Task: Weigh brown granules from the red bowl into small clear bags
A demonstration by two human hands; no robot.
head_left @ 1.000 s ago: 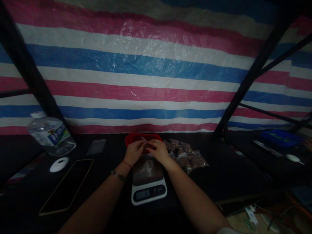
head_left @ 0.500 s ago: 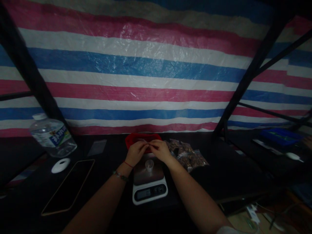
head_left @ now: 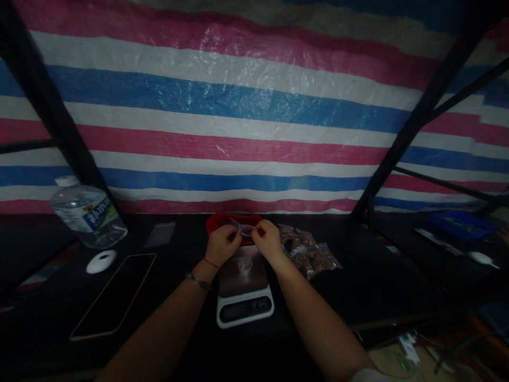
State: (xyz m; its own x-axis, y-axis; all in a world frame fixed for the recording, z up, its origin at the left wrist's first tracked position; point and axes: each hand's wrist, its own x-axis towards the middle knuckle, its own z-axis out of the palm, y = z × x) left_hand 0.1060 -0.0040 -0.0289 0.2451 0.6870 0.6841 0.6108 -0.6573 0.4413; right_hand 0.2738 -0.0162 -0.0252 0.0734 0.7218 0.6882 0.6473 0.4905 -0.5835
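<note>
Between my two hands is a small clear plastic bag [head_left: 246, 230], its mouth spread into a rounded opening. My left hand [head_left: 223, 243] pinches one side of the bag, and my right hand [head_left: 268, 240] pinches the other. Both hands are over the near side of a red tray [head_left: 214, 220], whose contents I cannot make out. Just below them, a small clear cup [head_left: 245, 265] stands on the metal plate of a white kitchen scale [head_left: 245, 313]. Right of my right hand lie several filled zip bags [head_left: 308, 257] with brown bits inside.
On the left are a large water bottle [head_left: 89, 215], a white computer mouse [head_left: 101, 261], a phone [head_left: 115, 297] and a flat clear bag [head_left: 160, 234]. A blue tray [head_left: 461, 225] sits far right, beyond a dark frame post [head_left: 392, 154]. Striped sheeting [head_left: 238, 122] hangs behind.
My hands have moved slightly apart, and the bag's mouth between them now shows wide. The whole view has shifted a little. The cup remains on the scale.
</note>
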